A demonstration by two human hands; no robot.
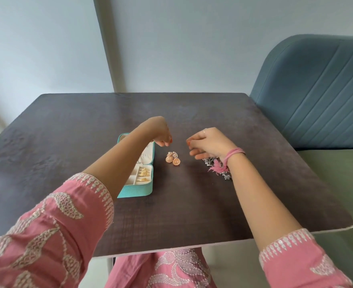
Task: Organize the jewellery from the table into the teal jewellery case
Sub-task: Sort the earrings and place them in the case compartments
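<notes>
Pink embroidered sleeves [52,231] nearest the lens, forearms reaching out over a dark table [192,215]. Left hand [161,132] raised above the far end of the teal case [137,191], fingers curled downward and pinched close; too small to tell whether anything was held between them. Right hand [209,145] poised just right of centre, fingers loosely bent and apart, nothing visibly grasped, a pink thread band [232,155] at the wrist. Case lying open at centre-left, lid partly hidden behind the left forearm, cream compartments already holding a few gold pieces [143,173]. Still out on the table: a pair of rose-gold earrings [172,159] just beside the case and between the two hands, touching one another; a heap of silver beaded jewellery [219,169] under and behind the right wrist, partly covered. Blue seat [317,90] at right, pale wall behind.

Judged as mid-task, roughly halfway, the earrings apparently next. Best done by pinching each earring at its top, lifting clear of its twin to avoid dragging both, then lowering the pair together into one free compartment. Silver heap likely to tangle or trail; better gathered whole with the right hand than pulled by one strand.
</notes>
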